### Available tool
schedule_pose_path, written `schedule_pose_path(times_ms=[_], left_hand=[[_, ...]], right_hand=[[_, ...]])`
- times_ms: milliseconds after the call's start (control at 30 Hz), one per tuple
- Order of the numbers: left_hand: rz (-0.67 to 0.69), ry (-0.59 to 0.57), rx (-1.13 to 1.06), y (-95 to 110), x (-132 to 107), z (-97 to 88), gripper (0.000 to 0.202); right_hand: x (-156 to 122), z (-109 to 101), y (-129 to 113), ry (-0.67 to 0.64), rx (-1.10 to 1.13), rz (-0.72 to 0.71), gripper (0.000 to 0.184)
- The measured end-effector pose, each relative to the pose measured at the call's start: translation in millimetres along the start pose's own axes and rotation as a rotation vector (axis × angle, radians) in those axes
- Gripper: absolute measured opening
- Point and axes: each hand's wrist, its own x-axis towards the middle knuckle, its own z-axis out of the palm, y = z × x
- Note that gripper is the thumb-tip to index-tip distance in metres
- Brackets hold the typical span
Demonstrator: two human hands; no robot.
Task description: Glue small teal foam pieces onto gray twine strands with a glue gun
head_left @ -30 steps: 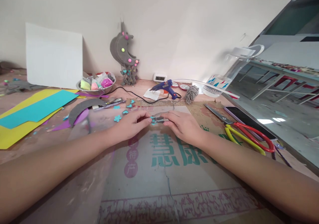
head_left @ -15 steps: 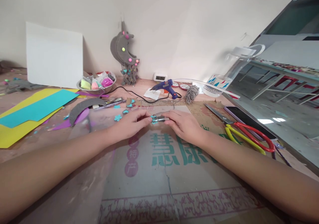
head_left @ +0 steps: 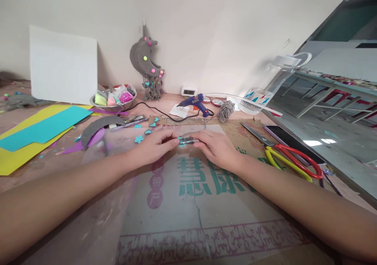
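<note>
My left hand point(head_left: 160, 145) pinches a small teal foam piece point(head_left: 180, 139) between thumb and forefinger, above the printed cardboard. My right hand point(head_left: 216, 147) is closed on a small, thin, shiny metal tool point(head_left: 188, 141), whose tip reaches over the teal piece. Its exact kind is partly hidden by the fingers. To the left of my left hand lie a teal flower cut-out point(head_left: 139, 139) and a grey-backed teal heart point(head_left: 147, 132). A blue glue gun point(head_left: 194, 101) rests on its stand behind my hands.
Red-and-yellow-handled scissors point(head_left: 282, 155) and a phone point(head_left: 294, 143) lie at right. A bowl of clay packets point(head_left: 113, 107), coloured foam sheets point(head_left: 47, 129) and a grey felt strip point(head_left: 101, 127) are at left. Grey yarn point(head_left: 226, 111) and a clear jug point(head_left: 265, 88) stand at back.
The metal tool's tip has tilted slightly at the teal piece. Both hands stay in almost the same place, and the view has shifted a little.
</note>
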Motion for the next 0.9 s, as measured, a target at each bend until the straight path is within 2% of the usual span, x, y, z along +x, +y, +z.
schedule_pose_path(times_ms=[700,900], left_hand=[[-0.048,-0.026,0.037,3.8,-1.7,-0.7,0.026],[-0.045,-0.022,0.055,1.1,-0.8,0.0,0.027]], right_hand=[[-0.6,3.3,3.2,0.02,-0.017,-0.013,0.031],[1.9,0.8,-0.6,0.081,0.116,0.109,0.032]])
